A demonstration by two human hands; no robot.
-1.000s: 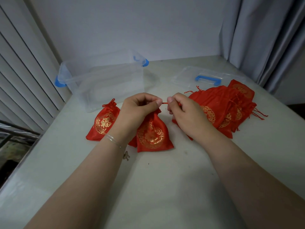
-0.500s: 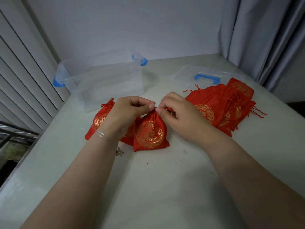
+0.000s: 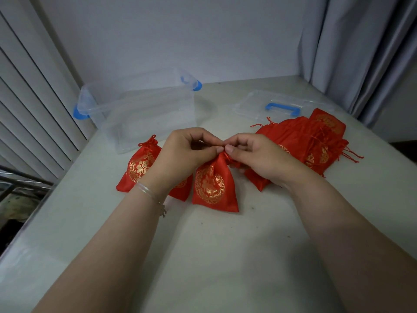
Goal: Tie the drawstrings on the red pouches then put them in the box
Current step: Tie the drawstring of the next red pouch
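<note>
A red pouch (image 3: pixel 213 185) with a gold emblem lies in the middle of the white table (image 3: pixel 225 256), its neck gathered. My left hand (image 3: pixel 182 152) and my right hand (image 3: pixel 252 154) meet at that neck, both pinching its red drawstring between thumb and fingers. To the left lies a tied red pouch (image 3: pixel 141 164), and another pouch (image 3: pixel 181 188) peeks out under my left wrist. A pile of flat red pouches (image 3: pixel 313 143) with loose strings lies to the right. The clear plastic box (image 3: pixel 140 111) with blue latches stands open behind the left pouches.
The box's clear lid (image 3: pixel 282 107) with a blue handle lies flat at the back right, beside the pile. Grey curtains (image 3: pixel 361 53) hang at the right, white slats (image 3: pixel 33 98) at the left. The table's left edge drops off near my left forearm.
My hands have come together from a drawn-out string to the pouch's neck. The pouch has shifted slightly towards me, and its top is now cinched tighter.
</note>
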